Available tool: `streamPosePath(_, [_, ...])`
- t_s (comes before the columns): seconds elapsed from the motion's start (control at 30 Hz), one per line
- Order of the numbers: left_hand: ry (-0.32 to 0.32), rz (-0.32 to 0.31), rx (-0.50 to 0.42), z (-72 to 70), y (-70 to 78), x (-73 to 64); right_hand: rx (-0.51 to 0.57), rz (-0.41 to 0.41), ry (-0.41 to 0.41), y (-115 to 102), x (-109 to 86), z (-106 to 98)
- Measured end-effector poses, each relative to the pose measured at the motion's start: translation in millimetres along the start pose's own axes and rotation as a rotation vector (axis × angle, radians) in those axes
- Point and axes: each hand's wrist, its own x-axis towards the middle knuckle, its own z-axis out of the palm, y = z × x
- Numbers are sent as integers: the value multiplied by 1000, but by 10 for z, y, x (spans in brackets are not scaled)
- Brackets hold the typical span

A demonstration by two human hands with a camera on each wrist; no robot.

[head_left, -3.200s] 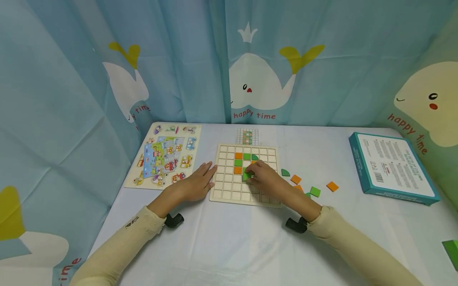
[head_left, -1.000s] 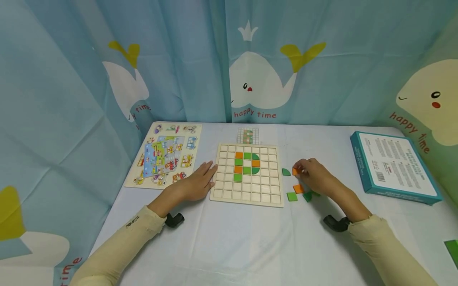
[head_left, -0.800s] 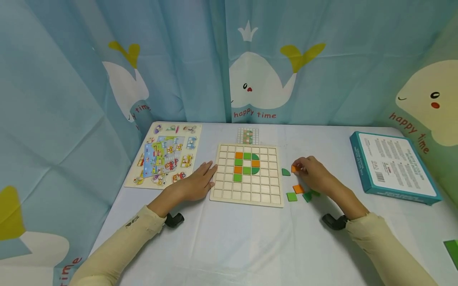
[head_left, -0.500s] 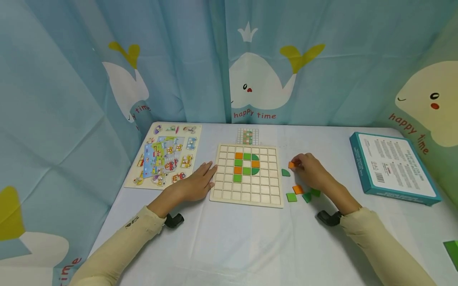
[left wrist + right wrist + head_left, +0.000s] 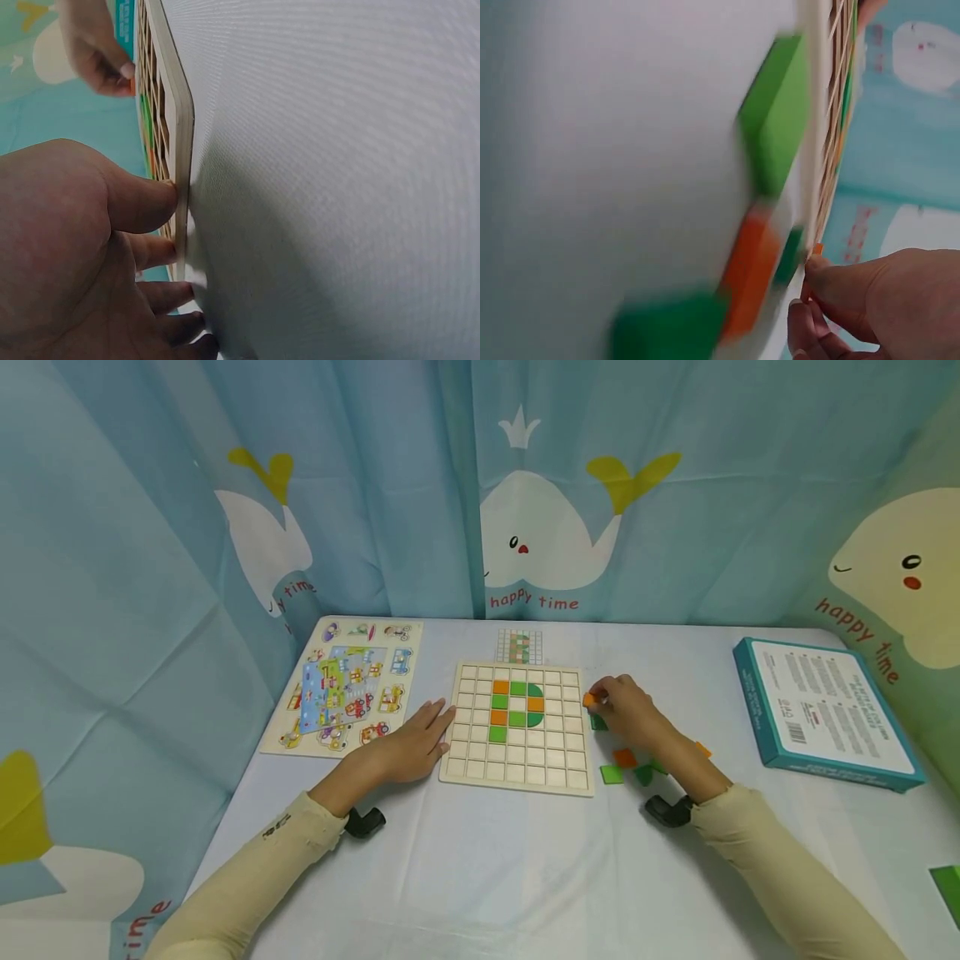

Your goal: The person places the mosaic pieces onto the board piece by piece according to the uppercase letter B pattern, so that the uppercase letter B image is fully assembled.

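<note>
My right hand (image 5: 624, 708) pinches an orange square tile (image 5: 590, 700) between thumb and fingertips, just off the right edge of the wooden grid board (image 5: 480, 756). In the right wrist view the orange tile (image 5: 817, 249) shows only partly beyond the thumb. Green and orange tiles lie in the grid in a P-like shape, with a green square tile (image 5: 497, 734) lowest in its left column. My left hand (image 5: 408, 749) lies by the board's left edge, fingers extended. In the left wrist view, the thumb and a finger of the left hand (image 5: 82, 247) touch the board's side.
Beside the board lie loose tiles: a green square (image 5: 611, 774), an orange square (image 5: 625, 758) and dark green rounded pieces (image 5: 644, 775). A pattern card (image 5: 519, 646) sits behind the board. A picture puzzle (image 5: 341, 685) lies left, a teal box (image 5: 828, 714) right.
Several tiles have joined the pattern since the oldest frame. My right hand has gone to the loose tiles, picked up an orange one and moved left toward the board. The left hand stays put.
</note>
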Motion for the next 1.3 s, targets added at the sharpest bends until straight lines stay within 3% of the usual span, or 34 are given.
streamPosePath(0.3, [0, -8, -13, -13, 9, -17, -41, -208, 7, -438, -85, 256])
streamPosePath(0.5, [-3, -4, -13, -8, 7, -14, -75, -319, 31, -620, -114, 412])
streamPosePath(0.73, [-2, -4, -12, -5, -5, -10, -50, -350, 27, -803, -172, 558])
streamPosePath(0.97, [-2, -17, -12, 8, -12, 2, -36, -365, 48, -819, -219, 638])
streamPosePath(1.17, [-7, -23, -6, 19, -33, 9, -65, -420, 85, -795, -258, 591])
streamPosePath(1.3, [-12, -19, -9, 13, -30, 10, -46, -417, 73, -699, -279, 452])
